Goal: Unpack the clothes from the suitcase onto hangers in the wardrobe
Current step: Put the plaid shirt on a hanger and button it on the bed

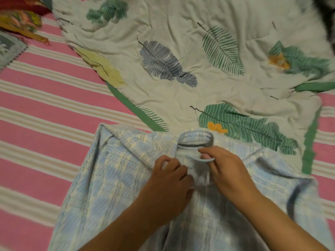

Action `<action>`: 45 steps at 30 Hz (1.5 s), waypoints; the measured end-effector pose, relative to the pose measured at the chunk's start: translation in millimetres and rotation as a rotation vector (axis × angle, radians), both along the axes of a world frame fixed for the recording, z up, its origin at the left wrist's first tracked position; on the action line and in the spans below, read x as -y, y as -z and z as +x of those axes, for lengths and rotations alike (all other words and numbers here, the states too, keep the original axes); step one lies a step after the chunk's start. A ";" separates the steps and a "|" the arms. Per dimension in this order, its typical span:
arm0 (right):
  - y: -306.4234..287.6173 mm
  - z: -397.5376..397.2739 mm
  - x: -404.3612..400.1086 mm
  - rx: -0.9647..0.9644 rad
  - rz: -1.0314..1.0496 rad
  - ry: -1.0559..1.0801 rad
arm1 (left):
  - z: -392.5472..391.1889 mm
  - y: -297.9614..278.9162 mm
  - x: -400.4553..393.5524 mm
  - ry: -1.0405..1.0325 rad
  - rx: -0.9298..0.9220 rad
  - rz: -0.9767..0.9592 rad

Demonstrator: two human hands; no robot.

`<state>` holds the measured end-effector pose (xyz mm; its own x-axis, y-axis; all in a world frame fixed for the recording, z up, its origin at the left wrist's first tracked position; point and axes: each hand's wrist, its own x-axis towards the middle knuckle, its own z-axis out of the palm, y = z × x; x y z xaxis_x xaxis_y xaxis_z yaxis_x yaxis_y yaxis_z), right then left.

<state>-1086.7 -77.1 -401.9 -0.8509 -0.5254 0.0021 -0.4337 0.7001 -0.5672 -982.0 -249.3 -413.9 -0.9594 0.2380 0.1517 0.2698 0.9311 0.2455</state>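
1. Far left, at the top corner: a heap of bright clothes [21, 17] in red, yellow and green, with a grey patterned cloth [9, 48] just below, both cut off by the edge.
2. Under all of it: a bed sheet [45, 105] with pink and white stripes.
3. Low in the middle: a light blue and white checked shirt [112, 178], spread flat on the bed, collar pointing away, top edge lying on the blanket.
4. Left hand [170, 182] on the shirt front, just below the collar, fingers curled and pinching the cloth.
5. Collar [195, 138] standing open like a little ring, with a thin pale blue hanger hook [206, 159] poking out of the neck hole. Rest of the hanger hidden inside the shirt.
6. Right hand [228, 169] just beside the left one, fingers and thumb curled round the hook, holding it.
7. Behind the shirt and reaching to the right: a crumpled white blanket [181, 24] with big leaves in green, grey and yellow, small orange flowers, and a green border.
8. Far right, top corner: something dark and fuzzy [326, 20], too blurry to tell what.
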 end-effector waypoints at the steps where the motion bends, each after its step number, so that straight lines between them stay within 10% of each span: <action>1: -9.5 15.4 -6.6 0.036 -0.065 0.071 | 9.5 -5.8 -1.6 0.040 0.037 -0.023; 6: -87.3 120.3 -37.1 0.130 -0.139 0.241 | 94.0 -77.2 -13.8 0.281 0.197 -0.051; 10: -177.7 190.8 -53.4 0.184 -0.194 0.335 | 149.2 -154.0 14.3 -0.069 0.208 0.252; 16: -307.6 202.7 -49.0 0.160 -0.431 0.326 | 203.6 -248.1 35.8 -0.163 0.161 0.030; 23: -477.6 180.3 -21.4 0.039 -0.681 -0.016 | 246.6 -414.0 24.7 -0.365 -0.333 -0.057; 31: -609.2 265.1 69.1 0.235 -0.962 -0.549 | 392.5 -579.6 13.8 -0.747 -0.402 -0.354; 45: -641.3 519.6 229.5 0.458 -1.057 -1.164 | 657.3 -595.0 12.2 -1.408 -0.459 -0.594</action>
